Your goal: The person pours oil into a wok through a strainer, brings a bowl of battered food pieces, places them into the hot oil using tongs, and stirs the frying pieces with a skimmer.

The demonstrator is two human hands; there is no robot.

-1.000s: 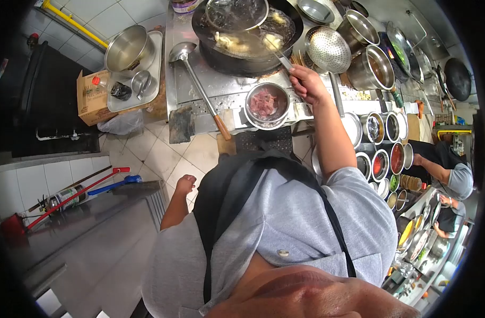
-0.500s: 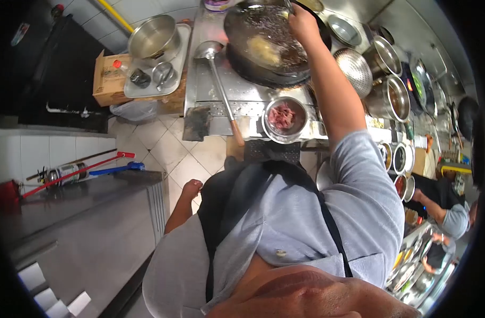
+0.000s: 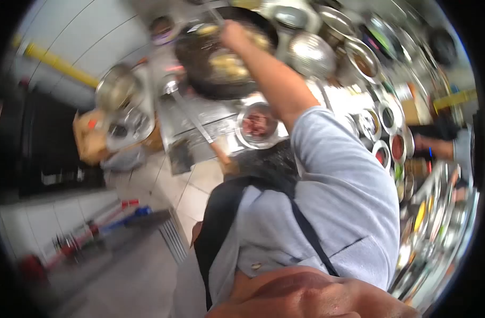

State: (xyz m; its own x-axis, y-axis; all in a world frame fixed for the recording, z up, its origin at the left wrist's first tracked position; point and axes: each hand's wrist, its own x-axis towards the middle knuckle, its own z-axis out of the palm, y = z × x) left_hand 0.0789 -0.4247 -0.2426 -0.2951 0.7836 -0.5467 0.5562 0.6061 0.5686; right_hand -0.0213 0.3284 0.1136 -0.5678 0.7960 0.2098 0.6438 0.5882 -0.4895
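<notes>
My right hand (image 3: 233,34) is closed around the thin metal handle (image 3: 215,12) of a long utensil, over a large black wok (image 3: 221,94). I cannot make out the utensil's working end. Dark liquid fills the wok, with yellowish pieces of food (image 3: 229,66) in it. In front of the wok stands a metal bowl (image 3: 241,132) of raw reddish meat strips (image 3: 257,123). A ladle (image 3: 197,122) with a wooden grip lies on the steel counter to the left. Of my left arm only a sliver of skin (image 3: 196,231) shows beside the apron; the hand is hidden.
A perforated strainer (image 3: 311,54) and several pots stand right of the wok. Ingredient containers (image 3: 388,114) line the right side. At left are a steel pot (image 3: 116,87), a cardboard box (image 3: 89,137) and a yellow pipe (image 3: 62,64). A co-worker's arm (image 3: 436,147) shows at far right.
The view has swung, so the wok and counter sit farther left and the picture is blurred. More yellowish pieces show in the wok. My left hand has gone out of sight.
</notes>
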